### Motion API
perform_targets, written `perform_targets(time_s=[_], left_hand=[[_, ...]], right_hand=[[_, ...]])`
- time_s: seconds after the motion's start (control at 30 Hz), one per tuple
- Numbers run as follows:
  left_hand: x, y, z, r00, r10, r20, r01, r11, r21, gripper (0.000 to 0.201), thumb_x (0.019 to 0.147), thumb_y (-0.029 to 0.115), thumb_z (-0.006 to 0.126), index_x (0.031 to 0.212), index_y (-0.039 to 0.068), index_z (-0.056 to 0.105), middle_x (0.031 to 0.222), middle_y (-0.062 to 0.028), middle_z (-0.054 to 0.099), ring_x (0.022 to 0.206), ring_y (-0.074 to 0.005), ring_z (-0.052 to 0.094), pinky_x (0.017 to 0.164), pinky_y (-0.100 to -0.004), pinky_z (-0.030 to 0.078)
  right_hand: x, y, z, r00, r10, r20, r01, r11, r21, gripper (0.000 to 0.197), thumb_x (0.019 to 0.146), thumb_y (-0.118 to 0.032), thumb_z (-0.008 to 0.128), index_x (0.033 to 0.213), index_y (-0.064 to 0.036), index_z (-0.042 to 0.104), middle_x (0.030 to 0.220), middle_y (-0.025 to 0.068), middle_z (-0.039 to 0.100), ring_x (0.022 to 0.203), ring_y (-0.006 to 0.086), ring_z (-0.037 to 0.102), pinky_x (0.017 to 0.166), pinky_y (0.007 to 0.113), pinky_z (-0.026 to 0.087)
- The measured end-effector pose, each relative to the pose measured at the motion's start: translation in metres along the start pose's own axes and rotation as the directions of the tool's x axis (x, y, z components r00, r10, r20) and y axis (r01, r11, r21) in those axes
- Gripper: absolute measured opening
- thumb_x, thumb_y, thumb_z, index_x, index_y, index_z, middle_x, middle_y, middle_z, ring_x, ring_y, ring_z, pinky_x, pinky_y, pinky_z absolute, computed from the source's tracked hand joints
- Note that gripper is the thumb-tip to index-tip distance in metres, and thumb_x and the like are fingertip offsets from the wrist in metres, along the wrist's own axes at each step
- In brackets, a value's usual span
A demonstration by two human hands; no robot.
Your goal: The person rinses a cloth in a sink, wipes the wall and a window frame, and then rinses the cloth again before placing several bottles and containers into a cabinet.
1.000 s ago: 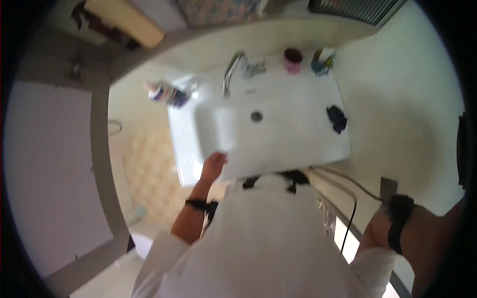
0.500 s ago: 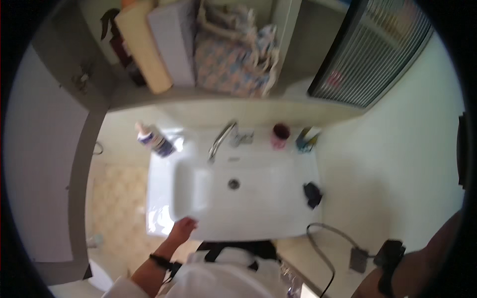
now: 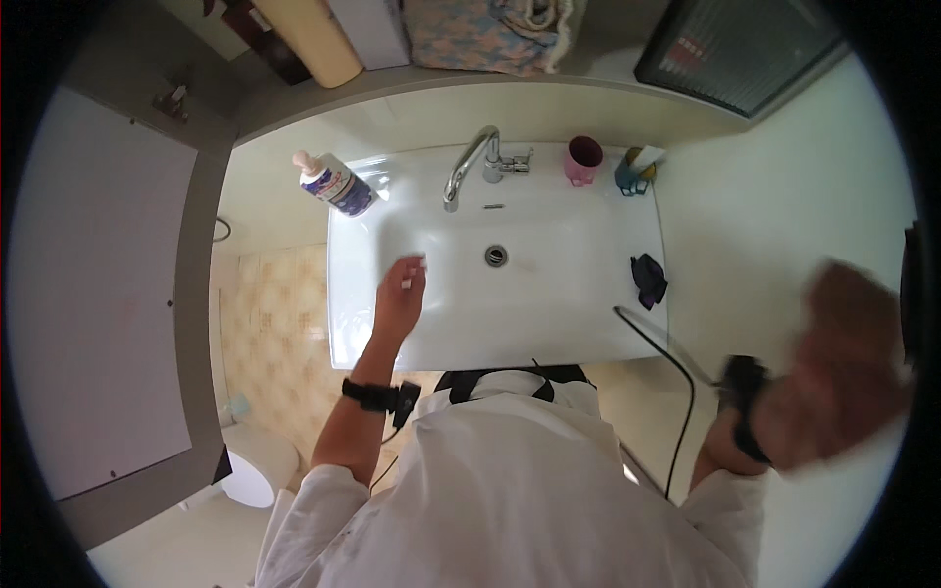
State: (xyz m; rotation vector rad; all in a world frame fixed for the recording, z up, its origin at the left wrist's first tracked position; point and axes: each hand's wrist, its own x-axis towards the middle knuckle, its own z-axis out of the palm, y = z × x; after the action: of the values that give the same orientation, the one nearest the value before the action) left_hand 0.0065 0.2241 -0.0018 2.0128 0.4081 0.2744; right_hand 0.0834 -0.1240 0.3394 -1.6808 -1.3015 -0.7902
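Note:
Over the left part of the white washbasin [image 3: 588, 338], my left hand [image 3: 400, 294] hangs with its fingers loosely bent and slightly apart. I see nothing held in it. A black strap with a small device [image 3: 382, 396] goes round that wrist. On the far right, beside the pale wall, my right hand [image 3: 833, 382] is raised and smeared by motion. Its fingers cannot be made out, nor whether it holds anything. A black device [image 3: 742, 384] is strapped to the right wrist too. The chrome faucet [image 3: 472, 167] stands at the basin's back, its spout above the bowl near the drain [image 3: 497, 256].
A white pump bottle [image 3: 336, 184] with a purple label stands at the back left rim. A pink cup [image 3: 582, 161] and a blue holder [image 3: 635, 172] stand back right. A crumpled dark item [image 3: 648, 281] lies on the right rim. A black cable [image 3: 676, 363] loops rightward. Cabinet shelves [image 3: 392, 83] overhang.
My left hand has moved from the basin's front edge to over its left part. My right hand has come further into view. The view has tilted down, showing more of my white shirt.

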Motion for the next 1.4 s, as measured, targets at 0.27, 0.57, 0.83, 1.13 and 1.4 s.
perform_targets(time_s=[0.27,0.57,0.83,1.13,1.4], left_hand=[[0.104,0.079,0.029,0.993,0.098,0.057,-0.101,0.994,0.048,0.046,0.087,0.021,0.061,0.128,0.005,0.049,0.114,-0.019,0.061,0.105,-0.03,0.06,0.085,-0.0372,0.049],[0.102,0.107,0.073,0.972,-0.139,0.188,0.138,0.99,0.017,0.034,0.089,0.028,0.063,0.104,-0.001,0.054,0.09,-0.0165,0.069,0.083,-0.0245,0.069,0.074,-0.0336,0.053],[0.118,0.114,0.101,0.95,-0.18,0.255,0.174,0.984,0.046,0.036,0.087,0.029,0.066,0.097,-0.004,0.054,0.087,-0.0152,0.069,0.078,-0.0189,0.066,0.066,-0.0311,0.05],[0.119,0.101,0.108,0.954,-0.154,0.259,0.187,0.976,-0.109,0.037,0.088,0.031,0.066,0.096,-0.003,0.054,0.083,-0.0125,0.067,0.075,-0.0154,0.063,0.064,-0.0283,0.048],[0.115,0.115,0.077,0.908,-0.254,0.333,0.254,0.966,0.043,0.034,0.089,0.027,0.065,0.1,-0.003,0.055,0.089,-0.0119,0.067,0.085,-0.0164,0.063,0.075,-0.0299,0.049]], right_hand=[[-0.195,0.231,0.224,0.626,0.714,0.313,-0.691,0.694,-0.203,0.026,0.088,-0.018,0.06,0.109,-0.0027,0.059,0.089,0.0136,0.064,0.073,0.0271,0.062,0.069,0.038,0.05],[-0.201,0.306,0.301,0.317,0.855,0.411,-0.82,0.465,-0.334,0.043,0.09,-0.042,0.056,0.105,-0.0013,0.06,0.093,0.0153,0.068,0.088,0.033,0.065,0.079,0.04,0.05],[-0.244,0.376,0.337,0.311,0.802,0.51,-0.735,0.543,-0.406,0.027,0.09,-0.022,0.05,0.1,-0.0009,0.063,0.093,0.0194,0.066,0.09,0.0377,0.063,0.078,0.044,0.051],[-0.244,0.379,0.334,0.328,0.654,0.682,-0.463,0.74,-0.487,0.025,0.088,-0.02,0.054,0.102,-0.0031,0.066,0.098,0.0214,0.064,0.094,0.0354,0.063,0.081,0.044,0.051],[-0.192,0.338,0.329,0.304,0.568,0.765,-0.271,0.821,-0.502,0.033,0.091,-0.024,0.053,0.111,0.0015,0.059,0.105,0.0225,0.062,0.094,0.0381,0.062,0.083,0.045,0.05]])
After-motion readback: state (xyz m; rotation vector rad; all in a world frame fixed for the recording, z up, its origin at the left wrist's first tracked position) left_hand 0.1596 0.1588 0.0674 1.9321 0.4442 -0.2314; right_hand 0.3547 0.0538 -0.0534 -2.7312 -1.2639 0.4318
